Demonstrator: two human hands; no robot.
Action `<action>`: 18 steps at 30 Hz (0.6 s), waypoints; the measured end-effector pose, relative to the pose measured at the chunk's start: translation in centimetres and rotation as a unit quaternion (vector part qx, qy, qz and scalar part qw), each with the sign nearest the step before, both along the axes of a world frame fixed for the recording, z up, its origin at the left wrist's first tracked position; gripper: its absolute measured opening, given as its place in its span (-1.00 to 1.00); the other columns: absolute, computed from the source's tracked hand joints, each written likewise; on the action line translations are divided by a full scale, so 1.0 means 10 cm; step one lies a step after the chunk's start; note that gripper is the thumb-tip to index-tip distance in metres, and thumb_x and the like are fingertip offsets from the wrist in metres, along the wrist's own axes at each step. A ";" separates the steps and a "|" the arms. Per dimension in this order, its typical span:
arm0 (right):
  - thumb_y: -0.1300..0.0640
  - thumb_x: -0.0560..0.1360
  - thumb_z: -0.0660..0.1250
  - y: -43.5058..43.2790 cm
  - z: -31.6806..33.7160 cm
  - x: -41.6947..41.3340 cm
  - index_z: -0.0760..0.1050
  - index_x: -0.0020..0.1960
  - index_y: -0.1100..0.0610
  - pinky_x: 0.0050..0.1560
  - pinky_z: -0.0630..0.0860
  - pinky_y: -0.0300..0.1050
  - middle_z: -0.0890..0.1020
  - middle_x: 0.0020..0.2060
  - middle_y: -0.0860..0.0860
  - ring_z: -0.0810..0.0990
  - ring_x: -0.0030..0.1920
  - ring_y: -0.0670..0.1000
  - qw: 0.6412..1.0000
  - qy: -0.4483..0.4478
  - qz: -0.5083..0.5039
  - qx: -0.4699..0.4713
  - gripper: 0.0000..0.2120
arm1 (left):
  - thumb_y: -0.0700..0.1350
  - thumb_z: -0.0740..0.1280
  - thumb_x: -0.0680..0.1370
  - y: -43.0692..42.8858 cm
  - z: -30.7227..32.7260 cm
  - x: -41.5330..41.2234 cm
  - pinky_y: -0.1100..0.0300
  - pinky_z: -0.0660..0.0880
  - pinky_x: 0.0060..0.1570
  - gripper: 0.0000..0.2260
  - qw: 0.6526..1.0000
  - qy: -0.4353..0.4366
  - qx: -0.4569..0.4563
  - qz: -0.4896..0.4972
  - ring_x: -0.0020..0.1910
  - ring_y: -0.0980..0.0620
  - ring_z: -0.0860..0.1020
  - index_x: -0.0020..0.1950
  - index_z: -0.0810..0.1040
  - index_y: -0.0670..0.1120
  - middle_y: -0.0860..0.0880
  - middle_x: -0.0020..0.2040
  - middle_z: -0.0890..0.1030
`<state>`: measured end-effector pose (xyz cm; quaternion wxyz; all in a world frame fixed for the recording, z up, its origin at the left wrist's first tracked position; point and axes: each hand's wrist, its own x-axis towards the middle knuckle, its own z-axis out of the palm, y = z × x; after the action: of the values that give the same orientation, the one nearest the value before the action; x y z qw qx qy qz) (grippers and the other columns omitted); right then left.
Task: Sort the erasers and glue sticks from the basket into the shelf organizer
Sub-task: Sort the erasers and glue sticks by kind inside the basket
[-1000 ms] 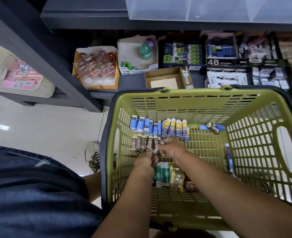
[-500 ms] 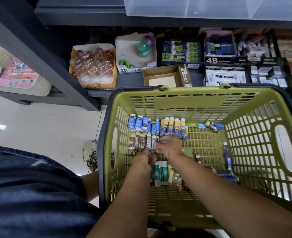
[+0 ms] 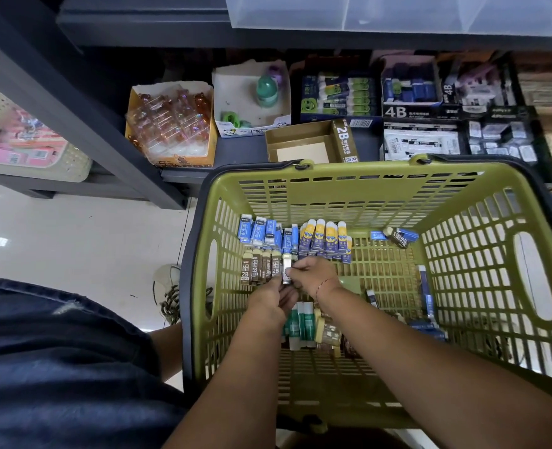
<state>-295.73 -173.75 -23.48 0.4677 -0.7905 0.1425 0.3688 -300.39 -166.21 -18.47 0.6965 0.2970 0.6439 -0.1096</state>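
- Right hand point(image 3: 315, 275) pinches a brown 2B eraser point(image 3: 286, 270) with its fingertips; left hand point(image 3: 268, 304) appears to pinch its near end, fingers partly hidden.
- Eraser sits at the right end of the brown eraser row point(image 3: 261, 270), low inside the green basket point(image 3: 333, 192).
- Blue erasers point(image 3: 261, 233) lined just beyond; green glue sticks point(image 3: 300, 322) beneath the wrists.
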 end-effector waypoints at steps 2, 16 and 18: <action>0.16 0.42 0.47 -0.03 0.00 0.02 0.58 -0.05 0.16 0.15 0.55 0.02 0.63 -0.13 0.07 0.62 -0.03 0.08 1.000 0.006 0.010 -0.009 -0.85 | -0.19 0.25 0.63 -0.01 0.03 0.00 0.17 0.55 -0.30 -0.80 1.000 0.003 0.001 0.000 -0.28 0.00 0.53 -0.19 0.43 -0.21 -0.12 -0.24 0.51; 0.17 0.45 0.41 -1.01 0.32 0.65 0.55 -0.27 0.02 -0.01 0.49 -0.20 0.59 -0.27 -0.06 0.55 -0.20 -0.06 0.986 -0.069 0.092 -0.119 -0.86 | -0.03 0.29 0.60 -0.29 0.16 0.10 0.15 0.51 -0.08 -0.80 0.836 -0.076 0.364 -0.404 -0.13 -0.04 0.57 -0.04 0.59 -0.15 -0.02 -0.14 0.59; 0.17 0.43 0.39 -1.25 0.26 0.83 0.51 -0.23 0.04 -0.04 0.47 -0.17 0.59 -0.13 0.03 0.57 -0.09 0.05 0.975 -0.121 0.039 -0.180 -0.91 | -0.04 0.27 0.61 -0.43 0.18 0.17 0.09 0.41 0.24 -0.77 0.680 -0.153 0.502 -0.512 0.17 -0.02 0.48 0.20 0.55 -0.10 -0.02 0.13 0.55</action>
<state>-287.44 -186.29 -20.88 0.3166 -0.9054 0.1185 0.2569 -298.71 -170.51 -16.62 0.3673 0.8979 0.2344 -0.0623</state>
